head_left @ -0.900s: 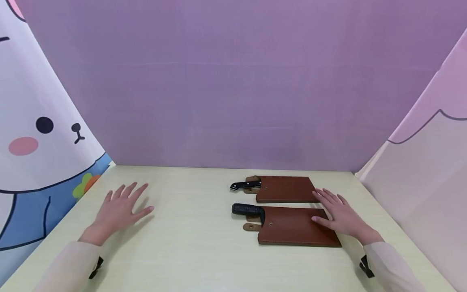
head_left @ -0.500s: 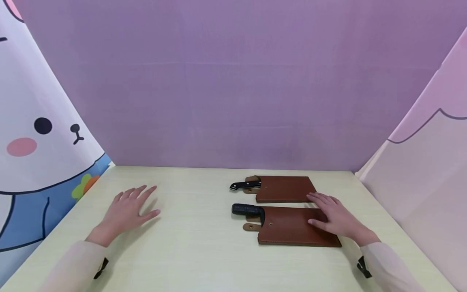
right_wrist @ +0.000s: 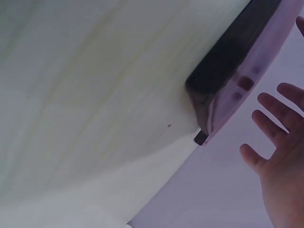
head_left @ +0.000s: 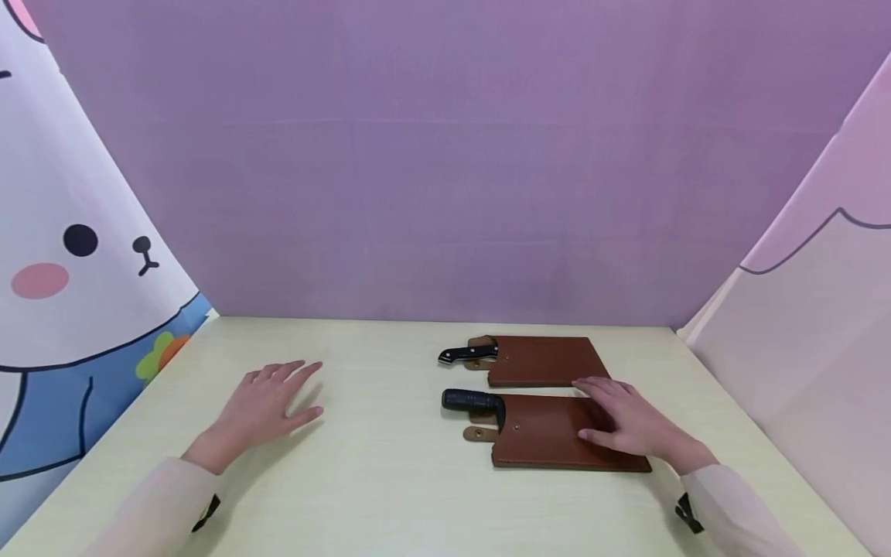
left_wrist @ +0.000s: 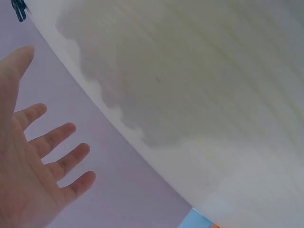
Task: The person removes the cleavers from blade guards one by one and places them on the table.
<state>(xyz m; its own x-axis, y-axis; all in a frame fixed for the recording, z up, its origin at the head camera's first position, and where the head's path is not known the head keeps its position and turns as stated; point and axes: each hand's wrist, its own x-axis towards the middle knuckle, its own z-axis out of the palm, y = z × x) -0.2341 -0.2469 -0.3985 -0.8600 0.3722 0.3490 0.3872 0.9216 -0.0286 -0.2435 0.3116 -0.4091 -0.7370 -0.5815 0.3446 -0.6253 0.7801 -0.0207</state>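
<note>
Two knives lie in brown leather sheaths, handles pointing left. The far sheath (head_left: 546, 360) holds a knife with a black riveted handle (head_left: 465, 353). From the near sheath (head_left: 543, 437) sticks a thicker, round black handle (head_left: 469, 400). Both blades are hidden. My right hand (head_left: 629, 422) is held over the right part of the near sheath, fingers spread, holding nothing; its palm shows in the right wrist view. Over the left side of the table is my left hand (head_left: 257, 410), fingers extended and apart, also holding nothing. A small dark object (left_wrist: 19, 9) shows in the left wrist view's corner.
The pale wood-grain table (head_left: 376, 480) ends at a purple back panel (head_left: 445, 178). A cartoon-printed panel (head_left: 104, 325) stands at the left and a pink and pale one (head_left: 821, 340) at the right. Leather straps (head_left: 480, 434) stick out beside the near handle.
My left hand has moved right and slightly toward me. The right hand has shifted left, farther over the near sheath. Both sheathed knives have stayed in place.
</note>
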